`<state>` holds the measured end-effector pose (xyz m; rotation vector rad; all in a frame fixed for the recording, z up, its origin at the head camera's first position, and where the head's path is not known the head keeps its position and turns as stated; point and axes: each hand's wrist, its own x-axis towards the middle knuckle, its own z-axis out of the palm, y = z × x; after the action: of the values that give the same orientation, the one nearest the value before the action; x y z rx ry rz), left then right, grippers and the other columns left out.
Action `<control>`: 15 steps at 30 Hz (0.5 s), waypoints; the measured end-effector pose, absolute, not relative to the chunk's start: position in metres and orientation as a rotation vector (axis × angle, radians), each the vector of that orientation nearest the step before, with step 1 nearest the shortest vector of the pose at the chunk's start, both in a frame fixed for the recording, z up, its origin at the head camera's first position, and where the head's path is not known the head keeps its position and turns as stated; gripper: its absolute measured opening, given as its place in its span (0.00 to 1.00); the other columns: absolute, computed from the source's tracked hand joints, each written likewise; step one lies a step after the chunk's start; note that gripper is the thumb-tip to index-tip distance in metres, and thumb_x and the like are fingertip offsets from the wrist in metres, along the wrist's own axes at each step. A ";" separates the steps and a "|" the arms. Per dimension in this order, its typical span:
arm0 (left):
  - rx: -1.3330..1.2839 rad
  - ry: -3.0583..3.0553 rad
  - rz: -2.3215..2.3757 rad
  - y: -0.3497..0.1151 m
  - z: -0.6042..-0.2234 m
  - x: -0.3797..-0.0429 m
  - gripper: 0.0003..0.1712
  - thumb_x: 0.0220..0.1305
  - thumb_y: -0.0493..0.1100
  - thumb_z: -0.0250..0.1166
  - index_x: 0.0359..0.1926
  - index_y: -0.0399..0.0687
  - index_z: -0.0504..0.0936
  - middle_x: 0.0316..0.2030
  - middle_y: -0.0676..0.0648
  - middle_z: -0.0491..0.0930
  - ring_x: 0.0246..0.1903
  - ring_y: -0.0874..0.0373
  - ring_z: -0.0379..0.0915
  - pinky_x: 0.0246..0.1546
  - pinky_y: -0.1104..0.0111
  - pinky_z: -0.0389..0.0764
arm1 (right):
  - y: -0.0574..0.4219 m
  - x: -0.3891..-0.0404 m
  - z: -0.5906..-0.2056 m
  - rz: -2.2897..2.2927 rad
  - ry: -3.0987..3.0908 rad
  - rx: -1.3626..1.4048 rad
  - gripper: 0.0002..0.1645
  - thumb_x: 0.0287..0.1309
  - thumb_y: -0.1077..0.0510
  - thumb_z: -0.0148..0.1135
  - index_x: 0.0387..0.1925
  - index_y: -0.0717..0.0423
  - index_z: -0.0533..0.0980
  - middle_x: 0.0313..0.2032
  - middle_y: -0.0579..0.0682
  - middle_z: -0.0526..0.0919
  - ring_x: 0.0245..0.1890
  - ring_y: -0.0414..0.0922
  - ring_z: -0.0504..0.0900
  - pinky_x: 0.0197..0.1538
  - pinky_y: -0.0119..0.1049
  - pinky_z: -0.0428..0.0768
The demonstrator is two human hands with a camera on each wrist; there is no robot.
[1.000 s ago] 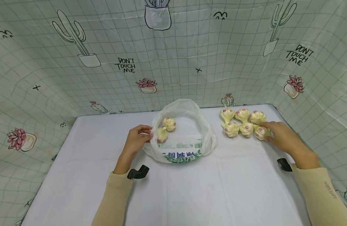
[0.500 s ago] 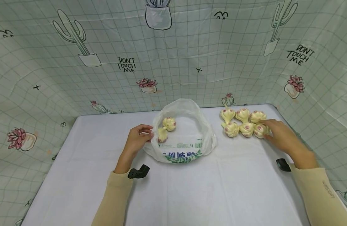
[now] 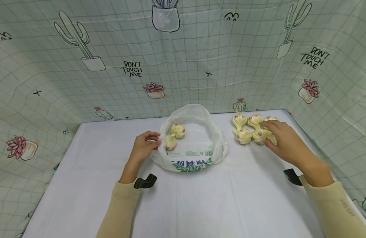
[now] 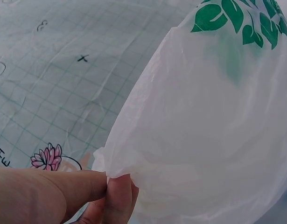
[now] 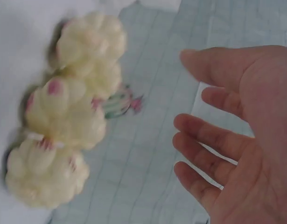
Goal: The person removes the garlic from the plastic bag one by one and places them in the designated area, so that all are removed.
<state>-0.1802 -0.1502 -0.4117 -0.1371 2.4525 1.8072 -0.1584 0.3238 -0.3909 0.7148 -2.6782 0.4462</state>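
Note:
A white plastic bag (image 3: 221,145) with green leaf print and blue lettering stands with its mouth spread. Inside it lie two garlic bulbs, a rounder one (image 3: 178,131) behind one with its stem up (image 3: 170,142). My left hand (image 3: 145,145) pinches the bag's left rim between thumb and fingers; in the left wrist view the thin plastic (image 4: 194,121) stretches away from that pinch. Over the right end of a cluster of garlic bulbs (image 3: 243,136) hovers my right hand (image 3: 287,143), partly covering some of them. In the right wrist view its fingers (image 5: 211,135) are spread, holding nothing, apart from the bulbs (image 5: 64,112).
The bulbs sit in two rows towards the back right of the white-covered table (image 3: 206,201). A gridded cloth with cactus drawings (image 3: 195,59) hangs behind the table and along both sides. Each wrist carries a black camera mount (image 3: 145,181).
My right hand has moved left from the cluster's right edge to above its right-hand bulbs. The left hand has stayed at the bag's rim.

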 end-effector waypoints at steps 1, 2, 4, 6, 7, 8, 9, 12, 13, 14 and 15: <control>-0.134 2.453 1.807 -0.150 -0.412 -0.180 0.16 0.72 0.28 0.65 0.59 0.31 0.81 0.47 0.39 0.78 0.35 0.61 0.79 0.36 0.76 0.84 | 0.317 -0.157 -0.390 0.453 -2.658 0.748 0.38 0.52 0.68 0.79 0.64 0.65 0.74 0.59 0.69 0.79 0.59 0.69 0.76 0.60 0.68 0.73; -0.131 2.453 1.808 -0.150 -0.412 -0.180 0.16 0.72 0.28 0.65 0.59 0.31 0.81 0.47 0.39 0.78 0.35 0.61 0.79 0.36 0.76 0.84 | 0.310 -0.156 -0.389 0.462 -2.637 0.781 0.38 0.52 0.68 0.79 0.64 0.65 0.74 0.59 0.68 0.79 0.59 0.68 0.76 0.60 0.68 0.73; -0.128 2.453 1.810 -0.150 -0.412 -0.180 0.16 0.72 0.28 0.65 0.59 0.30 0.80 0.47 0.39 0.78 0.35 0.61 0.79 0.36 0.76 0.84 | 0.297 -0.155 -0.388 0.477 -2.603 0.850 0.38 0.53 0.67 0.79 0.65 0.64 0.75 0.59 0.66 0.80 0.60 0.67 0.77 0.61 0.67 0.74; -0.129 2.455 1.807 -0.150 -0.412 -0.180 0.16 0.72 0.28 0.65 0.59 0.31 0.80 0.47 0.39 0.78 0.35 0.61 0.79 0.37 0.75 0.84 | 0.284 -0.154 -0.388 0.482 -2.571 0.909 0.38 0.53 0.66 0.80 0.65 0.63 0.75 0.59 0.63 0.80 0.60 0.65 0.78 0.60 0.65 0.75; -0.133 2.454 1.808 -0.150 -0.412 -0.180 0.16 0.72 0.28 0.65 0.59 0.31 0.81 0.47 0.39 0.78 0.36 0.61 0.79 0.37 0.75 0.84 | 0.277 -0.154 -0.388 0.488 -2.555 0.940 0.37 0.53 0.66 0.80 0.65 0.63 0.76 0.59 0.63 0.81 0.59 0.64 0.78 0.60 0.64 0.76; -0.137 2.454 1.808 -0.150 -0.411 -0.180 0.16 0.72 0.28 0.65 0.59 0.32 0.81 0.47 0.39 0.78 0.36 0.61 0.79 0.37 0.75 0.84 | 0.271 -0.154 -0.389 0.492 -2.539 0.972 0.37 0.53 0.66 0.80 0.65 0.63 0.76 0.58 0.62 0.81 0.59 0.63 0.79 0.60 0.63 0.77; -0.139 2.453 1.808 -0.150 -0.411 -0.180 0.16 0.72 0.28 0.65 0.59 0.32 0.81 0.47 0.39 0.78 0.36 0.61 0.79 0.37 0.75 0.84 | 0.265 -0.155 -0.390 0.495 -2.527 1.002 0.37 0.53 0.66 0.80 0.64 0.63 0.76 0.58 0.62 0.81 0.59 0.63 0.79 0.60 0.62 0.77; -0.145 2.449 1.810 -0.149 -0.411 -0.180 0.16 0.72 0.28 0.65 0.59 0.33 0.81 0.47 0.39 0.79 0.37 0.60 0.79 0.37 0.75 0.84 | 0.247 -0.157 -0.392 0.499 -2.509 1.081 0.36 0.54 0.65 0.80 0.64 0.63 0.76 0.59 0.60 0.81 0.59 0.60 0.80 0.60 0.60 0.79; -0.147 2.448 1.811 -0.149 -0.411 -0.181 0.16 0.72 0.28 0.65 0.59 0.33 0.81 0.47 0.39 0.79 0.37 0.60 0.79 0.37 0.75 0.84 | 0.241 -0.158 -0.392 0.500 -2.517 1.103 0.35 0.55 0.64 0.80 0.64 0.62 0.76 0.59 0.60 0.81 0.59 0.60 0.80 0.60 0.60 0.79; -0.148 2.446 1.813 -0.149 -0.411 -0.181 0.17 0.72 0.28 0.65 0.59 0.33 0.81 0.47 0.39 0.79 0.37 0.60 0.79 0.37 0.75 0.84 | 0.235 -0.158 -0.392 0.503 -2.528 1.120 0.35 0.56 0.63 0.79 0.64 0.62 0.76 0.59 0.60 0.81 0.60 0.60 0.80 0.61 0.60 0.79; -0.148 2.442 1.816 -0.149 -0.411 -0.181 0.17 0.72 0.28 0.65 0.59 0.33 0.81 0.48 0.39 0.79 0.37 0.60 0.79 0.37 0.75 0.84 | 0.230 -0.159 -0.392 0.502 -2.542 1.134 0.34 0.57 0.62 0.79 0.65 0.62 0.76 0.60 0.60 0.80 0.60 0.60 0.80 0.61 0.61 0.79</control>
<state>-0.1809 -0.1493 -0.4109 -0.1478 2.4424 1.8158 -0.1595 0.2296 -0.3918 1.1337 -2.5417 0.5016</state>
